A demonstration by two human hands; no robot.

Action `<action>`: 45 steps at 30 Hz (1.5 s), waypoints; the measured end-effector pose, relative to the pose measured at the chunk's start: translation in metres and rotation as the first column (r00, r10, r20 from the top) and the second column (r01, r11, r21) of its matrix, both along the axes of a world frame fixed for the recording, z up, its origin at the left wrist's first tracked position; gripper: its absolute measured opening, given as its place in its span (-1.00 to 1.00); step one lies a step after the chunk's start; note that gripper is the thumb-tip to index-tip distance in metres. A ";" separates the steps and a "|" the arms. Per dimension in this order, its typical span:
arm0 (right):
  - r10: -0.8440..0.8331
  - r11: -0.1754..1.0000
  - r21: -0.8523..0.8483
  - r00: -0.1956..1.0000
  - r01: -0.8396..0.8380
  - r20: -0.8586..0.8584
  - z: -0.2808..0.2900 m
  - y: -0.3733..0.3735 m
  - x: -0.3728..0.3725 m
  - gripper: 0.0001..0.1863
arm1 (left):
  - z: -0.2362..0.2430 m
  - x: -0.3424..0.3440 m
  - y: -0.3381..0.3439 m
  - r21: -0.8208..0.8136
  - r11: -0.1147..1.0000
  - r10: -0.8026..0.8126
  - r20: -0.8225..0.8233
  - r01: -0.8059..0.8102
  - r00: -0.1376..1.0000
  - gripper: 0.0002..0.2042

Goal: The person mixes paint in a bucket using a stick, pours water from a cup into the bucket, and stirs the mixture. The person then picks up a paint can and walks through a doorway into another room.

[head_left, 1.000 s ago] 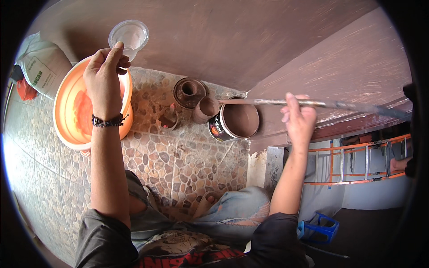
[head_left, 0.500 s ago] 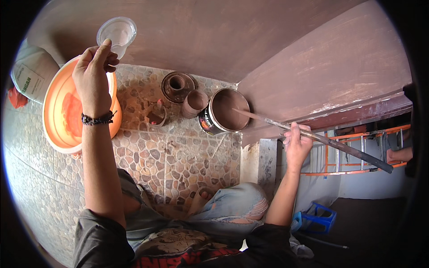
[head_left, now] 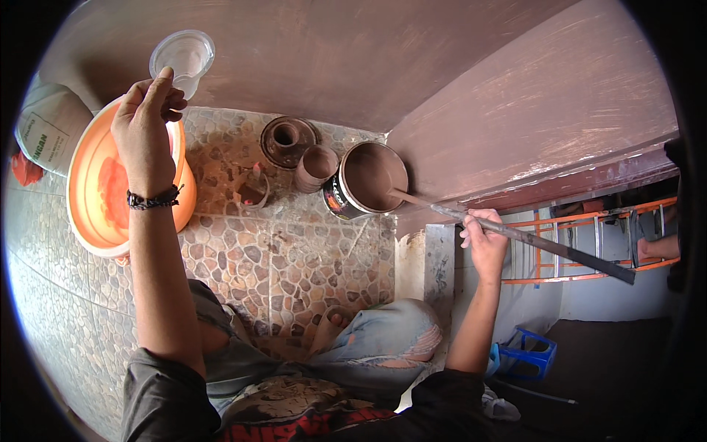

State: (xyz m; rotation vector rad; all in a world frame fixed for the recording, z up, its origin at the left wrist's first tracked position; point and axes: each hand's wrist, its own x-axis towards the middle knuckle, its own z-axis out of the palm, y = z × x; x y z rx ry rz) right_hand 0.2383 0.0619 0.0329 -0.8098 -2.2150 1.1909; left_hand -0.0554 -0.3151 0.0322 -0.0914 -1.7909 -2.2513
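My left hand (head_left: 146,127) is raised over the orange basin (head_left: 90,184) and pinches the rim of a clear plastic cup (head_left: 183,55). My right hand (head_left: 482,237) grips a long paint-smeared stick (head_left: 530,239). The stick's far end dips into the brown paint in an open paint can (head_left: 366,180) on the pebble-patterned floor. A small paint-coated cup (head_left: 316,166) stands touching the can's left side.
A round paint-stained lid (head_left: 287,140) and a small container (head_left: 254,190) lie left of the can. Brown painted walls (head_left: 515,110) rise behind. A white sack (head_left: 48,125) sits far left. An orange ladder (head_left: 589,250) and blue stool (head_left: 530,353) lie below right. My bent knee (head_left: 390,331) is in front.
My right hand has swung the stick down from level and lowered its tip into the paint can. My left hand with the cup has drifted slightly left and up.
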 end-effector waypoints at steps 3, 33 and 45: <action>0.057 0.998 0.026 0.998 -0.056 -0.021 -0.007 0.007 0.007 -0.91 | 0.000 0.000 0.000 -0.010 1.000 0.001 -0.006 -0.002 1.000 -0.82; -0.178 0.980 0.075 0.980 0.185 -0.094 -0.001 -0.014 0.035 -0.75 | -0.085 -0.088 -0.188 -0.945 0.140 -0.097 0.283 0.295 0.954 -0.84; -0.333 0.912 0.220 0.938 0.347 -0.101 0.033 -0.080 0.037 -0.69 | -0.241 -0.139 -0.182 -0.664 -0.178 0.166 0.707 0.726 0.687 -0.85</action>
